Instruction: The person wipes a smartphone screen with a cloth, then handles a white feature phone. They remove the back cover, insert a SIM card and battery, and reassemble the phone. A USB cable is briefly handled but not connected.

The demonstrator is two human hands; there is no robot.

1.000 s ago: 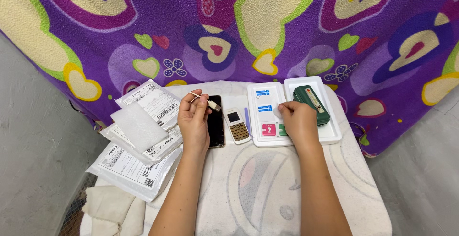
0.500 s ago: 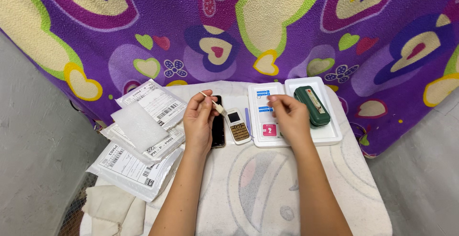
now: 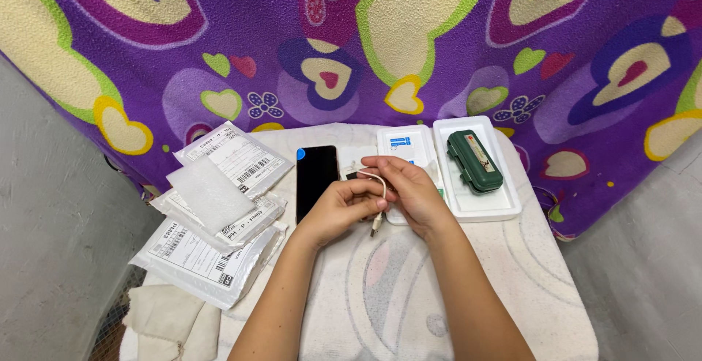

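Observation:
My left hand [image 3: 341, 207] and my right hand [image 3: 406, 188] meet at the middle of the small table, both pinching a short white cable [image 3: 379, 198] that loops between them, its metal plug hanging down. A black phone [image 3: 316, 177] lies face up just left of my left hand. Behind my right hand sits a white open box [image 3: 404, 145] with blue and pink labels, partly hidden by my fingers. To its right a green oblong case [image 3: 475, 160] rests in a white tray [image 3: 504, 206].
Several white mailer bags with printed labels [image 3: 212, 215] and a foam sheet are stacked at the table's left. Folded white cloth [image 3: 164, 317] hangs off the front left corner. A purple heart-patterned fabric [image 3: 351, 39] covers the wall behind. The pale tabletop [image 3: 409, 295] lies between my forearms.
My hands came together over the middle. The right hand left the box area and now holds the white cable with the left. The small device beside the phone is now hidden.

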